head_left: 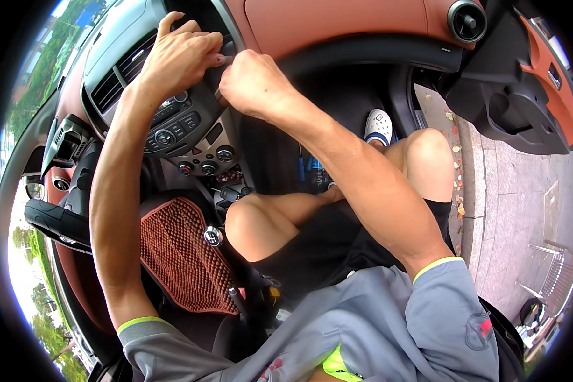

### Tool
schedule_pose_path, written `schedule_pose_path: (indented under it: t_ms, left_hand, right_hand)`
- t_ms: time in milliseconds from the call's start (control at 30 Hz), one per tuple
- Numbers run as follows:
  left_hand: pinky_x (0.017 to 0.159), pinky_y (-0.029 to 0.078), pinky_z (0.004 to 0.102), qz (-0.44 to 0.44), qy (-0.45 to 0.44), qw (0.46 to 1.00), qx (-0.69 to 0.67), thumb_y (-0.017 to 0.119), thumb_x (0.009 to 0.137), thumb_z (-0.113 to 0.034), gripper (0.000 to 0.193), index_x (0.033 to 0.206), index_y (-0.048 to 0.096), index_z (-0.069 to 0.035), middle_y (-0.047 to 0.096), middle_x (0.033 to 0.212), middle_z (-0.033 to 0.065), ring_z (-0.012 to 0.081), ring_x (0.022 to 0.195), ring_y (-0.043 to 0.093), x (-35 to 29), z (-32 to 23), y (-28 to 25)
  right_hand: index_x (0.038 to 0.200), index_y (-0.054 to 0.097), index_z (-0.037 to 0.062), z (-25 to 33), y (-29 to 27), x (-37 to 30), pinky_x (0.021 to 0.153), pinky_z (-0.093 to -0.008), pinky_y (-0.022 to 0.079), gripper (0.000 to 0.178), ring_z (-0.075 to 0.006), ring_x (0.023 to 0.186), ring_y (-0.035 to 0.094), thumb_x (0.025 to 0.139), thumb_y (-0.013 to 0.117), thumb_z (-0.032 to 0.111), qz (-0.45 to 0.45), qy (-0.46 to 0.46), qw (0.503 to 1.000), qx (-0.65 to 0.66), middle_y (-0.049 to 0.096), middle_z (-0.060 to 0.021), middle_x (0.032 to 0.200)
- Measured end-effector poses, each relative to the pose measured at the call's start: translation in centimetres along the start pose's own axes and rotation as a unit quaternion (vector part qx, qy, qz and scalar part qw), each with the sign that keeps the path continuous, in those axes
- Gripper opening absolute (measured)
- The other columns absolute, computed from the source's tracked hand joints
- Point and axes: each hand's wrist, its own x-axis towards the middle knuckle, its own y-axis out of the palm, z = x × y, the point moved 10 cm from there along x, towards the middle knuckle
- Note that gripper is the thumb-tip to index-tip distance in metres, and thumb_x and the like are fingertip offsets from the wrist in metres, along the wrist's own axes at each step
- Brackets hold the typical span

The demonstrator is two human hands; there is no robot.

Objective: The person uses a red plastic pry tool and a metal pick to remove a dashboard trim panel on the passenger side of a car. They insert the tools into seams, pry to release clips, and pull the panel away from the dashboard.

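My left hand [181, 58] reaches up to the top of the car's centre console [200, 127]. Its thumb and index finger come together beside the right hand, while the outer fingers bend apart over a dark recess. Close against it, my right hand [258, 86] is curled into a fist at the console's right edge. A small pale bit shows between the two hands; what either hand grips is hidden. Air vents [122, 75] sit left of my left wrist. Below my hands are the radio buttons [165, 137] and the climate knobs [208, 168].
A red-brown dashboard [337, 25] spans the top, with a round vent [467, 21] at right. The passenger door [522, 95] stands open over pavement [509, 184]. Left are a steering wheel [57, 223], gear knob [214, 236] and beaded seat cover [186, 258]. A blue-handled screwdriver [301, 169] lies in the footwell.
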Motion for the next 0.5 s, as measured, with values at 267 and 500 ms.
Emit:
schedule_pose_path:
  t_ms: [267, 500]
  left_hand:
    - [0.112, 0.030, 0.0458, -0.036, 0.005, 0.998, -0.055, 0.069, 0.095, -0.028, 0.016, 0.089, 0.069, -0.013, 0.063, 0.077, 0.0064, 0.0235, 0.090, 0.060, 0.0, -1.4, -3.1]
    - [0.110, 0.031, 0.0439, -0.013, -0.046, 0.997, -0.054, 0.073, 0.091, -0.028, 0.015, 0.087, 0.072, -0.013, 0.063, 0.074, 0.0052, 0.0230, 0.088, 0.059, 0.0, -0.4, -1.9]
  right_hand:
    - [0.087, 0.071, -0.0100, -0.4, -0.1, -0.1, 0.080, -0.0489, 0.056, 0.038, -0.0462, 0.083, 0.070, 0.098, 0.051, 0.021, 0.017, -0.026, 0.999, -0.008, 0.068, -0.0318, 0.081]
    - [0.083, 0.068, -0.0093, -0.7, -0.4, -0.2, 0.073, -0.0490, 0.055, 0.041, -0.0501, 0.078, 0.067, 0.100, 0.051, 0.024, 0.005, -0.047, 0.999, 0.017, 0.064, -0.0333, 0.077]
